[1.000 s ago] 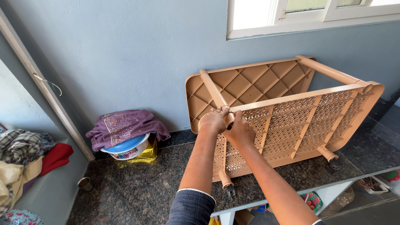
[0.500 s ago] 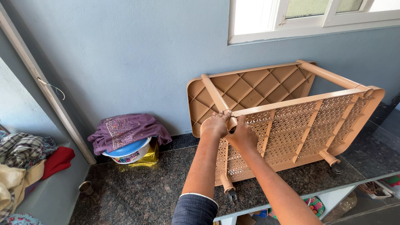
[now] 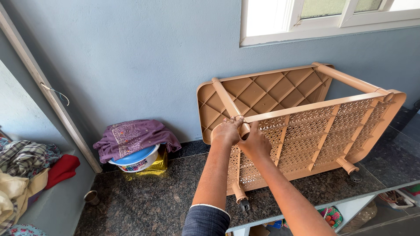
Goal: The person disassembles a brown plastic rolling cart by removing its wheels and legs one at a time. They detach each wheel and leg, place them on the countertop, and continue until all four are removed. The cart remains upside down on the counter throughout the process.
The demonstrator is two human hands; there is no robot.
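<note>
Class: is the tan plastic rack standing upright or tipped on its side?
Tipped: the rack lies on its side, castors pointing sideways off the counter.

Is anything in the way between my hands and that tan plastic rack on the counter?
Nothing visible. The left hand and the right hand are already on the rack, closed around the corner where a post meets the lattice shelf.
</note>
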